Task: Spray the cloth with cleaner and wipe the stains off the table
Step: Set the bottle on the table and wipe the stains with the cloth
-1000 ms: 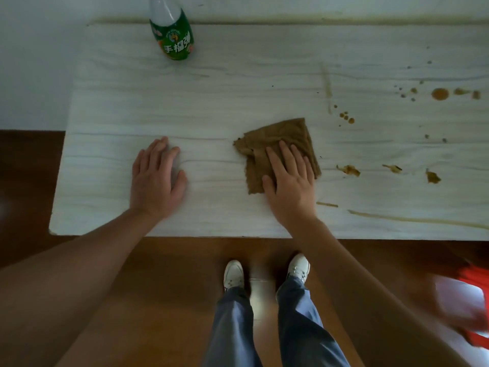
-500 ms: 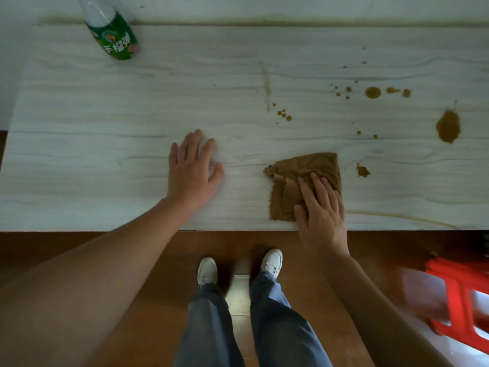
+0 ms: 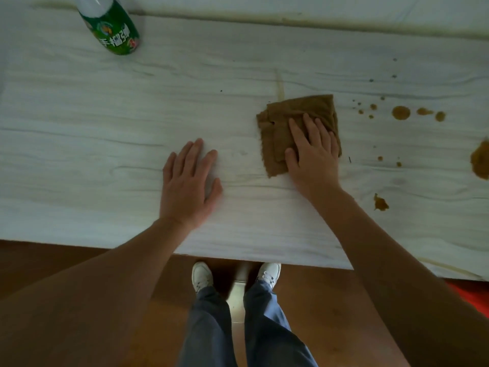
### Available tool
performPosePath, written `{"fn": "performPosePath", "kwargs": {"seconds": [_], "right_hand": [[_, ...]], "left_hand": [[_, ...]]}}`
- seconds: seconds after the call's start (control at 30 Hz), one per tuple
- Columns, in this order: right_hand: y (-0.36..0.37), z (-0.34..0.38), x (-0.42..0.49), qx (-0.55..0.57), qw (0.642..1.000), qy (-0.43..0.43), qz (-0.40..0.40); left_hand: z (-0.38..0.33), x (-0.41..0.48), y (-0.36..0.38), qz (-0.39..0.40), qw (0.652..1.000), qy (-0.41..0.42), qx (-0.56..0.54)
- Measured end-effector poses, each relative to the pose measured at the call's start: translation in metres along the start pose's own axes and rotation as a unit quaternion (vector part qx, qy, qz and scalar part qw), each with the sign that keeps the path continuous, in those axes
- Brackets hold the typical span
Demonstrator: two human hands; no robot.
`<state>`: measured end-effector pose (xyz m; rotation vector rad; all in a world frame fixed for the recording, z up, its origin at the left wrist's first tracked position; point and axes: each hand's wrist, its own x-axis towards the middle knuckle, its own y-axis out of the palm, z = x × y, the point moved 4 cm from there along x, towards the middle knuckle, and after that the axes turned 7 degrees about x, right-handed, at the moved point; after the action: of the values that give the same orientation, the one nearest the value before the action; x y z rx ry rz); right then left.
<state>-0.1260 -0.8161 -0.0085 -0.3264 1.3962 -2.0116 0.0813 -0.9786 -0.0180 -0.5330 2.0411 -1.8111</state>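
R hand [image 3: 313, 152], fingers flat, pressing cloth [image 3: 299, 115], has pushed it from near edge of worktop [image 3: 105, 154] to mid; L hand [image 3: 189, 181] flat, empty. Stains [image 3: 401, 112] twd right edge remain: wiping unfinished.

"手榴弹" on green bottle [image 3: 115, 35] label

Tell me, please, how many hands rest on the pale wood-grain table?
2. The left hand lies flat on the pale wood-grain table; the right hand presses flat on the folded brown cloth to its right. None appears hidden.
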Motion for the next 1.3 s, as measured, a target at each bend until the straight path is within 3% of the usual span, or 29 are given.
{"fn": "performPosePath", "kwargs": {"seconds": [0.3, 0.5, 0.7, 0.87, 1.1, 1.3], "right_hand": [[0.01, 0.064, 0.118, 0.012, 1.0, -0.014, -0.011], [0.017, 0.068, 0.053, 0.041, 0.993, -0.111, -0.013], [-0.002, 0.012, 0.018, 0.037, 0.999, -0.035, -0.003], [-0.014, 0.012, 0.089, 0.016, 1.0, -0.012, 0.011], [-0.008, 0.071, 0.209, -0.012, 0.999, -0.038, 0.032], [0.007, 0.091, 0.188, -0.025, 0.991, -0.13, 0.009]], "left_hand": [[0.003, 0.001, 0.006, -0.016, 1.0, 0.002, 0.022], [0.002, 0.001, 0.004, -0.016, 1.0, -0.001, 0.021], [0.002, 0.001, 0.007, -0.015, 1.0, 0.002, 0.026], [0.003, 0.002, 0.006, -0.022, 1.0, 0.002, 0.016], [0.004, 0.001, 0.008, -0.027, 1.0, 0.001, 0.01], [0.004, 0.0, 0.009, -0.03, 1.0, -0.001, 0.008]]}}
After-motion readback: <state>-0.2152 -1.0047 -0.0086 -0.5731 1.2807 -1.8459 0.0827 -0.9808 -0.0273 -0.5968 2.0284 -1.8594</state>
